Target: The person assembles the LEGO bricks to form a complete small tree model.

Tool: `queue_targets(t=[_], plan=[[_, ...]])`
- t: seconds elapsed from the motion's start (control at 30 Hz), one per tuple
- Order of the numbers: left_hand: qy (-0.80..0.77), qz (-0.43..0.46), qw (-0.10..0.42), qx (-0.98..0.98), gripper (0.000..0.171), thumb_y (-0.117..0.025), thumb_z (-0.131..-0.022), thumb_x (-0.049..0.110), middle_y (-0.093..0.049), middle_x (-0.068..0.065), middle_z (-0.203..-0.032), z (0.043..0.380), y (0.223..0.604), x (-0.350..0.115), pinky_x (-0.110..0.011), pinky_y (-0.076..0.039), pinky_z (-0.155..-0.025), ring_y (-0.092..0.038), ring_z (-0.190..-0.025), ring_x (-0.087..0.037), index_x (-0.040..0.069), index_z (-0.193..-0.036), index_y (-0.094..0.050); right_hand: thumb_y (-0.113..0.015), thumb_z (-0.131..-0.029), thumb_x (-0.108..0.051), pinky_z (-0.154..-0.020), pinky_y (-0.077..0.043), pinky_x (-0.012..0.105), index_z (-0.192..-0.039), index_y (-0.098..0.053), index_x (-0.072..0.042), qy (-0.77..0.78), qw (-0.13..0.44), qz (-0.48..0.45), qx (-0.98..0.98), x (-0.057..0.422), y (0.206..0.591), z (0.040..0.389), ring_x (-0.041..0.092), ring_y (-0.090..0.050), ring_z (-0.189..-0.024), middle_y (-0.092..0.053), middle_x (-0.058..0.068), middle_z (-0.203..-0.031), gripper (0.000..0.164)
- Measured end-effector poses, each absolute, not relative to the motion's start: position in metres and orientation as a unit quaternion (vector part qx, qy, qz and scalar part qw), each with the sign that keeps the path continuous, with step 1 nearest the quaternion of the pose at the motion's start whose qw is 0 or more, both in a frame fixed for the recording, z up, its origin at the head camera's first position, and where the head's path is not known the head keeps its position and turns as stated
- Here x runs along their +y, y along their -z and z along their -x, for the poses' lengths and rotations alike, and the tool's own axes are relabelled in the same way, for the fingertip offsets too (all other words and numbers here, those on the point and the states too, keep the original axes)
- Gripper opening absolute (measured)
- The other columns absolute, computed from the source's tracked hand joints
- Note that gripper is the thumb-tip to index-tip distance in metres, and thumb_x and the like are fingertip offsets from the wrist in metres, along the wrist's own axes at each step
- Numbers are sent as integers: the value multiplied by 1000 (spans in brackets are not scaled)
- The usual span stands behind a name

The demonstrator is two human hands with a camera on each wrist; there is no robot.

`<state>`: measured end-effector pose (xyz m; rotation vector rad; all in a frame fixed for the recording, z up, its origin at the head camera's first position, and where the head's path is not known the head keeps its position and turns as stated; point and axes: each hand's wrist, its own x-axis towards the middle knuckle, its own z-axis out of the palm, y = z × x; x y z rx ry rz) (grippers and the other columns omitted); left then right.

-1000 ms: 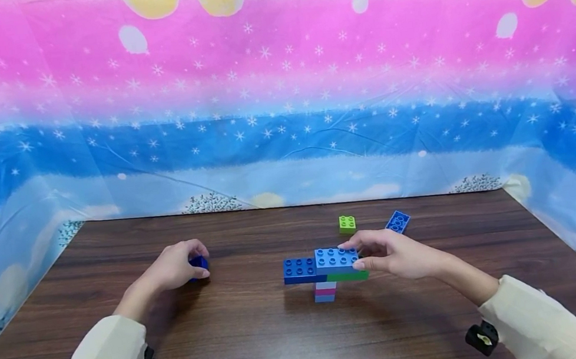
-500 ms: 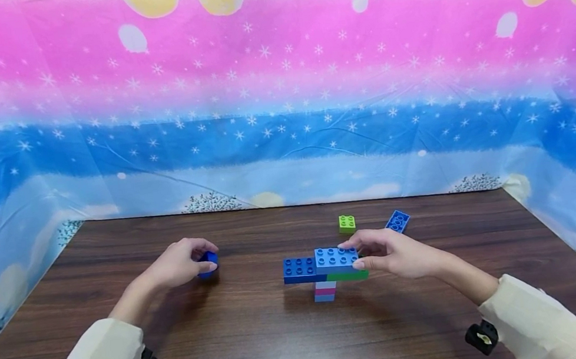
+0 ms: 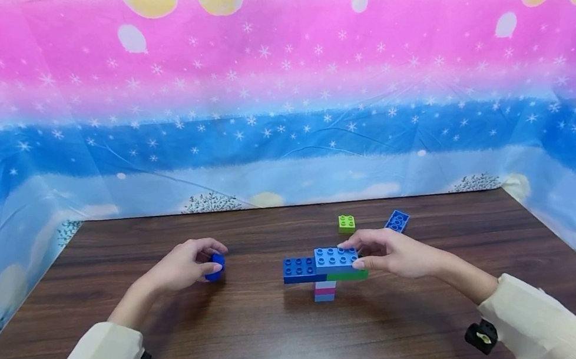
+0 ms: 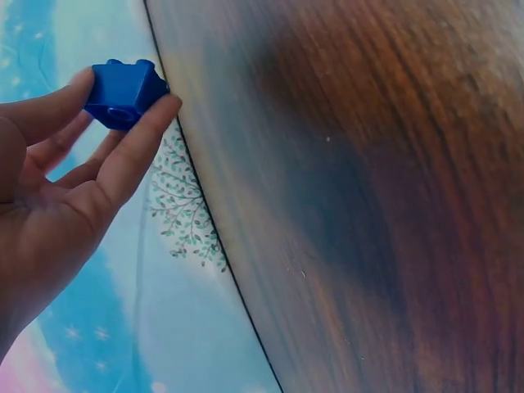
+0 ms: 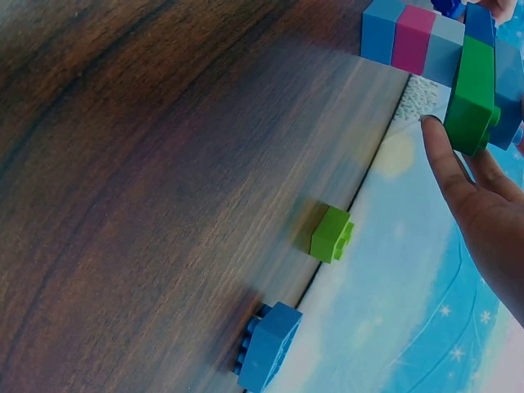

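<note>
Left hand (image 3: 183,267): narrow pinch, thumb and fingertips on a small glossy blue plastic brick with a sloped side (image 4: 127,86). Brick is left of the build and apart from it; looks lifted off the dark wood-grain table (image 3: 264,342). Should be light, rigid, hard to damage, a bit slick. Best hold is across two flat opposite faces; the sloped side (seen well only from the left wrist) would likely let fingers slide.

Next, the build. Left end: a dark blue plastic brick, six studs showing (image 3: 299,270), overhanging. Under the middle: a narrow upright column, pale grey (image 5: 445,49) over magenta (image 5: 413,38) over light blue (image 5: 383,30). On top: a light blue eight-stud plastic brick (image 3: 333,259), bridging the dark blue one and a green plastic brick (image 3: 349,277) on the right. Stiff where studs lock, but probably top-heavy on that foot; steady it close to the column, not out at the ends.

Behind it, a lime green four-stud plastic brick (image 3: 346,224) sits loose. Right hand (image 3: 400,252) pinches the right end of the light blue eight-stud brick, thumb in front, fingers behind; can't tell how firmly. Beyond that hand, a mid-blue plastic brick (image 3: 397,221) lies hollow side up.
</note>
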<state>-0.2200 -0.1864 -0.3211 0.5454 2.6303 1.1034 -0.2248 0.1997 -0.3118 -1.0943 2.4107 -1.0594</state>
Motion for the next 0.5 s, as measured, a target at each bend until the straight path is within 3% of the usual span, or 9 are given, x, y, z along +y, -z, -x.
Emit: queue_targets(t=[0.2,0.4,0.5], plan=[[-379,-192,121,897,27,-47,-95,5,-48,-21,-114,218,319,-185,-35,-51,-71,-56,-90,-23,0,-120,-55,-52,-94,-18,-67,-46,28,-126,-50,-8,369,146,377,837,200,312,225,17,-54,-82,-60,2,-105,34],[-369,-195,108,902,26,-52,-93,9,-51,-11,-76,219,317,-183,-32,-47,-62,-53,-69,-18,-3,-116,-56,-52,-94,-18,-68,-46,28,-127,-50,-7,371,146,379,835,200,312,225,17,-54,-84,-60,2,-106,34],[-369,-199,101,902,25,-56,-91,7,-52,-8,-74,219,316,-182,-31,-47,-61,-53,-68,-17,-3,-113,-56,-52,-94,-18,-68,-46,28,-127,-50,-7,371,146,380,835,200,312,225,17,-54,-83,-60,2,-106,34]])
